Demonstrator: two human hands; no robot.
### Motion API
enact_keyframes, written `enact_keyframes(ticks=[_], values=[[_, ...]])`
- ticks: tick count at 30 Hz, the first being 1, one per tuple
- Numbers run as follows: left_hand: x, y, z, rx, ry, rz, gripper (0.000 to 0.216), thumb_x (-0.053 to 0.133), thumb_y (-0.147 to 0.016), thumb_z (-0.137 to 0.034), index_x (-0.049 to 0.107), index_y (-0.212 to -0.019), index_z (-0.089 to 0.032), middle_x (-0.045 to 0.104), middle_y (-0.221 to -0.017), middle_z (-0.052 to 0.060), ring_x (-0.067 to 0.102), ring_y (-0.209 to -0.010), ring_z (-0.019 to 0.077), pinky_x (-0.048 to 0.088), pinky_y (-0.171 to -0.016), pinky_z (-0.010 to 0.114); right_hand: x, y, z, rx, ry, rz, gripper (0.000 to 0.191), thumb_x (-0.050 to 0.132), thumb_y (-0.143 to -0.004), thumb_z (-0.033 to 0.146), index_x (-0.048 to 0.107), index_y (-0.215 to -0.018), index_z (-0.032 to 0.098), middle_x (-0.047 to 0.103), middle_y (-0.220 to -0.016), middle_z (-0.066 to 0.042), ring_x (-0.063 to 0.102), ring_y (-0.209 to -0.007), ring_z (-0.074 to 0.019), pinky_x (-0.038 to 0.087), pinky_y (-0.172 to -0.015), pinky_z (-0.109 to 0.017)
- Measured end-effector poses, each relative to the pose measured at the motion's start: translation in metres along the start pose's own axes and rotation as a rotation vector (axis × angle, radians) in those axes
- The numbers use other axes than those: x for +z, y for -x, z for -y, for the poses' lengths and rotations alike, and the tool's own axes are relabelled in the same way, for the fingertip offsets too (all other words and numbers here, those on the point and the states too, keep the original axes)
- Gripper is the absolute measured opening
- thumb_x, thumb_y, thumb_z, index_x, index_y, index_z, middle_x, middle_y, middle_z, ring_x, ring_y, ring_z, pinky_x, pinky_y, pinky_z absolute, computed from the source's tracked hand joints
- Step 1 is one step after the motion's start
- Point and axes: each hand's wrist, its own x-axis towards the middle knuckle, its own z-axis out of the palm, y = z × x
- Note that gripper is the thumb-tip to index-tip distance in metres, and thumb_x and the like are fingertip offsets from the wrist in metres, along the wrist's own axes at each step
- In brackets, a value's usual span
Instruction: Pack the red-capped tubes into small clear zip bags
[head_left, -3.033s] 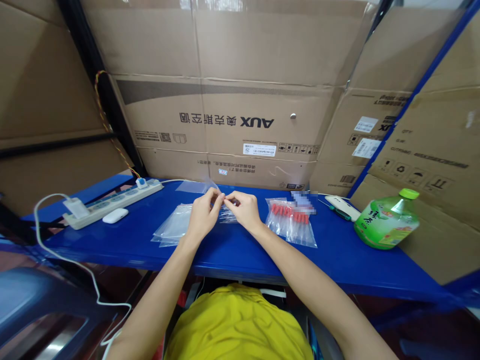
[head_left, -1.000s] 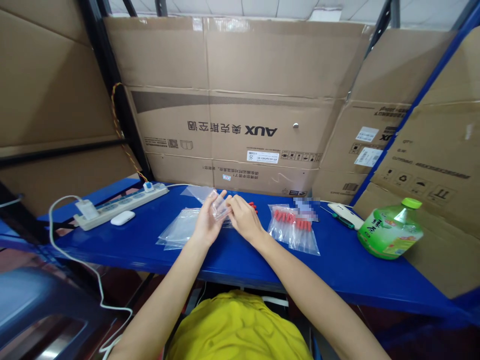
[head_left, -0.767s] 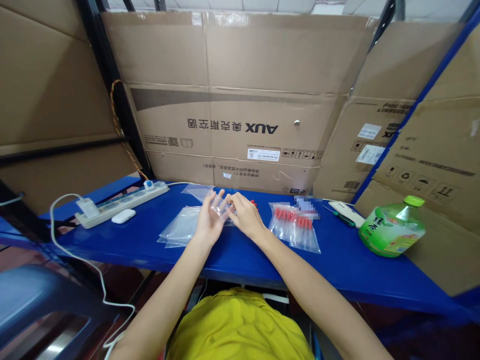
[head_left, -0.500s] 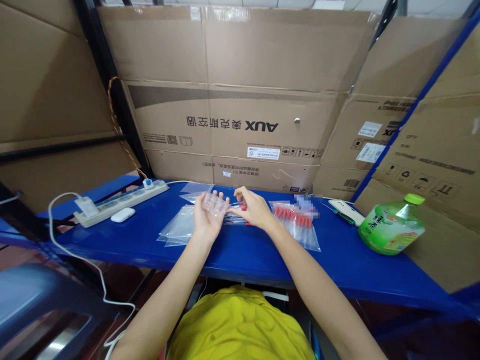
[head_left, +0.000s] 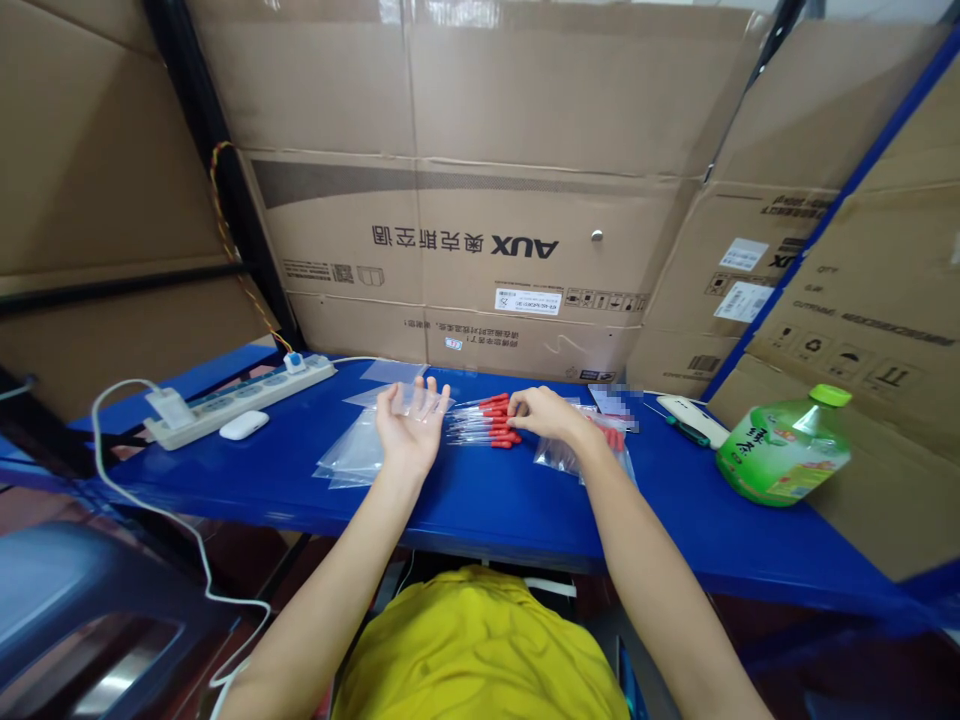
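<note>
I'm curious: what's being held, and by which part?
Left hand holds a clear bag, exact part unclear; right hand is at red ends, grip unclear.

Blue table (head_left: 487, 510) is lying open between your forearms, leaving you a way in from the front to the red-capped tubes (head_left: 491, 425). Filled bags (head_left: 555, 455) are crowding your right wrist, a bottle (head_left: 780, 455) is standing farther right, and cardboard (head_left: 480, 210) is walling off the back.
</note>
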Motion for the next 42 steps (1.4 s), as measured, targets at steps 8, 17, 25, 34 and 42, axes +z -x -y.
enact_keyframes(ticks=[8, 17, 25, 34, 42], values=[[0.0, -0.004, -0.006, 0.082, 0.123, 0.049, 0.016, 0.06, -0.089, -0.032, 0.049, -0.096, -0.024, 0.067, -0.106, 0.007, 0.073, -0.106, 0.0212, 0.062, -0.098, 0.044, -0.007, 0.001, 0.015, -0.241, -0.317, -0.374, 0.01, 0.065, -0.08, 0.016, 0.064, -0.088, 0.022, 0.07, -0.077, 0.003, 0.064, -0.07, -0.0144, 0.045, -0.068, -0.025], [-0.001, -0.009, -0.006, 0.165, 0.136, 0.043, 0.019, 0.06, -0.091, -0.035, 0.05, -0.102, -0.024, 0.067, -0.109, 0.009, 0.072, -0.112, 0.022, 0.062, -0.099, 0.041, -0.009, 0.01, 0.04, -0.408, -0.63, -0.373, 0.01, 0.068, -0.085, 0.026, 0.061, -0.09, 0.022, 0.069, -0.081, 0.001, 0.064, -0.072, -0.0148, 0.048, -0.067, -0.027], [0.002, 0.003, 0.003, 0.09, 0.059, 0.137, 0.015, 0.061, -0.087, -0.023, 0.063, -0.102, -0.022, 0.073, -0.104, 0.007, 0.073, -0.108, 0.0225, 0.057, -0.106, 0.045, 0.022, 0.007, 0.072, -0.35, -0.494, -0.343, 0.015, 0.072, -0.089, 0.033, 0.071, -0.098, 0.021, 0.073, -0.081, 0.001, 0.058, -0.061, -0.0119, 0.047, -0.063, -0.025], [0.003, 0.008, 0.008, 0.045, 0.054, 0.194, 0.021, 0.058, -0.084, -0.016, 0.069, -0.102, -0.016, 0.073, -0.089, 0.005, 0.073, -0.09, 0.0184, 0.053, -0.111, 0.045, 0.052, 0.003, 0.087, -0.463, -0.406, -0.482, 0.018, 0.066, -0.1, 0.033, 0.08, -0.107, 0.024, 0.076, -0.093, -0.002, 0.063, -0.07, -0.0152, 0.051, -0.075, -0.027], [0.004, 0.013, 0.012, -0.006, -0.017, 0.229, 0.032, 0.06, -0.082, -0.014, 0.068, -0.113, -0.02, 0.074, -0.093, 0.005, 0.074, -0.091, 0.0198, 0.054, -0.109, 0.046, 0.064, 0.002, 0.093, -0.366, -0.358, -0.546, 0.016, 0.066, -0.1, 0.033, 0.078, -0.099, 0.022, 0.073, -0.088, -0.003, 0.062, -0.072, -0.0165, 0.051, -0.076, -0.028]])
